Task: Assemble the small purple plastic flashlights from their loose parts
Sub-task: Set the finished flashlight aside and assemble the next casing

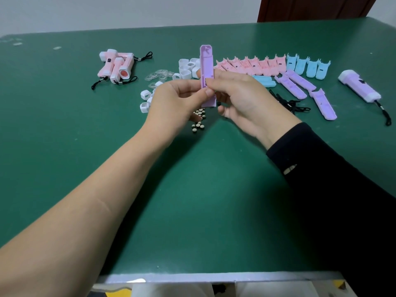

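Head view: a purple shell (206, 67) is held upright above the green table (192, 189), long axis running near to far and hollow side facing the person. The left hand (177, 99) pinches its lower end from the left and the right hand (242, 97) from the right, so both are equally close to that end, where the next part likely goes. On the right lie three spare purple halves (300, 82), as far as I can tell, one finished purple flashlight (360, 85) and four blue halves (306, 65); far left, three pink flashlights (116, 65).
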Demonstrator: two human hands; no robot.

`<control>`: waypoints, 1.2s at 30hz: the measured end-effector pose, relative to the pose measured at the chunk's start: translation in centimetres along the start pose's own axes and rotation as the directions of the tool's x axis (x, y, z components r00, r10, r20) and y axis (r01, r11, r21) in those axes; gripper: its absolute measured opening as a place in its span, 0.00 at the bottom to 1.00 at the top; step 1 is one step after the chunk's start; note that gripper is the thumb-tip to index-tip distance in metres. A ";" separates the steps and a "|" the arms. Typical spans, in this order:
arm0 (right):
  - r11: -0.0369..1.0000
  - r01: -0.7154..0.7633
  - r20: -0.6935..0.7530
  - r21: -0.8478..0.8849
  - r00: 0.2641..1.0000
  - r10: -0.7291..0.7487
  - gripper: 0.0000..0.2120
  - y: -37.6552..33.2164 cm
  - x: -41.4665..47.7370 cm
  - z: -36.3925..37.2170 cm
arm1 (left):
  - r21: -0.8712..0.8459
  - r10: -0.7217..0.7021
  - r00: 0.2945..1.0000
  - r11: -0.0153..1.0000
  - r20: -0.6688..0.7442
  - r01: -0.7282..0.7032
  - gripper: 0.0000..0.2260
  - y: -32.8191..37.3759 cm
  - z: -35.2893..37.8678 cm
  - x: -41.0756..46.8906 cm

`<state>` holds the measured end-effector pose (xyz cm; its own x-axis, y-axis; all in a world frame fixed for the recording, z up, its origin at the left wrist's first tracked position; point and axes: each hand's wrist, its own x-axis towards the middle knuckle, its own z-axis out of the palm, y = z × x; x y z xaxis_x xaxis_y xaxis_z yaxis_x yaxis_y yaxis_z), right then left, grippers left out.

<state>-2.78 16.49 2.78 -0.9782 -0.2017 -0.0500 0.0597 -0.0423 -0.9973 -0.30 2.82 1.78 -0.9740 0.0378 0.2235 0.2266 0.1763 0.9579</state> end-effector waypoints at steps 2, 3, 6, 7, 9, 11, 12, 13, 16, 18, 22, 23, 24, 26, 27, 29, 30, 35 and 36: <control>1.000 -0.015 0.002 0.022 1.000 0.015 0.11 -0.1 0.0 0.0 | 0.020 0.003 1.000 1.000 0.004 -0.003 0.04 0.0 0.0 0.0; 0.999 -0.024 0.001 0.026 1.000 0.024 0.11 -0.1 0.0 0.0 | 0.029 0.006 1.000 1.000 0.006 -0.006 0.04 0.0 0.0 0.0; 0.999 -0.042 0.000 0.032 0.999 0.042 0.12 -0.2 0.0 0.0 | 0.042 0.012 1.000 0.999 0.005 -0.012 0.05 0.1 0.1 -0.1; 0.998 -0.044 0.000 0.037 0.999 0.044 0.13 -0.2 0.0 0.0 | 0.043 0.013 1.000 0.999 0.003 -0.013 0.05 0.1 0.0 -0.1; 0.998 -0.039 0.000 0.041 0.999 0.039 0.12 -0.2 -0.1 0.0 | 0.048 0.008 1.000 0.999 0.001 -0.008 0.04 0.2 0.0 -0.1; 0.999 -0.037 0.004 0.039 0.999 0.037 0.11 -0.1 -0.1 0.0 | 0.063 0.004 1.000 0.998 -0.001 -0.004 0.04 0.2 0.0 -0.1; 0.998 -0.040 0.004 0.038 0.999 0.040 0.11 -0.1 -0.2 0.1 | 0.071 0.003 1.000 0.997 -0.002 -0.003 0.04 0.2 0.0 -0.1; 0.998 -0.044 0.003 0.038 0.999 0.044 0.11 -0.1 -0.2 0.1 | 0.079 0.004 1.000 0.997 -0.004 -0.003 0.04 0.3 0.0 -0.1; 0.997 -0.053 0.001 0.048 0.999 0.053 0.09 0.0 -0.1 0.2 | 0.105 0.000 1.000 0.995 -0.018 0.002 0.04 0.3 0.0 -0.2; 0.996 -0.064 0.003 0.055 0.998 0.064 0.09 0.1 -0.1 0.5 | 0.135 -0.001 0.999 0.991 -0.034 0.006 0.03 0.3 0.1 -0.2; 0.991 -0.112 -0.035 0.070 0.993 0.115 0.11 0.3 0.0 1.0 | 0.214 0.012 0.998 0.977 -0.061 0.001 0.03 0.2 0.4 -0.3; 0.990 -0.117 -0.043 0.073 0.992 0.121 0.11 0.3 0.0 1.1 | 0.227 0.014 0.998 0.974 -0.067 0.001 0.02 0.2 0.4 -0.3; 0.990 -0.121 -0.047 0.079 0.991 0.125 0.11 0.3 -0.1 1.2 | 0.238 0.015 0.997 0.971 -0.073 0.002 0.02 0.2 0.4 -0.3; 0.986 -0.133 -0.056 0.103 0.989 0.139 0.12 0.2 -0.1 1.3 | 0.244 0.013 0.997 0.970 -0.079 0.007 0.03 0.2 0.5 -0.3; 0.983 -0.143 -0.058 0.117 0.987 0.151 0.12 0.2 -0.2 1.3 | 0.242 0.009 0.997 0.970 -0.081 0.010 0.03 0.2 0.6 -0.4; 0.976 -0.162 -0.049 0.145 0.984 0.171 0.12 0.1 -0.3 1.4 | 0.239 0.002 0.997 0.971 -0.080 0.017 0.03 0.3 0.6 -0.4; 0.973 -0.169 -0.043 0.157 0.983 0.177 0.13 0.0 -0.3 1.4 | 0.235 -0.002 0.997 0.972 -0.076 0.020 0.03 0.3 0.6 -0.4; 0.963 -0.213 -0.040 0.165 0.974 0.222 0.13 -0.2 -0.4 1.2 | 0.200 -0.040 0.997 0.978 -0.063 0.052 0.05 0.2 0.6 -0.3; 0.962 -0.217 -0.033 0.166 0.974 0.225 0.13 -0.3 -0.5 1.1 | 0.177 -0.053 0.997 0.982 -0.061 0.063 0.05 0.2 0.6 -0.3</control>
<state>-2.07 15.49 3.15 -0.9457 -0.1733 -0.2752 0.3027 -0.1594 -0.9397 0.05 3.44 1.81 -0.9826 -0.0317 0.1830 0.1605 0.3499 0.9229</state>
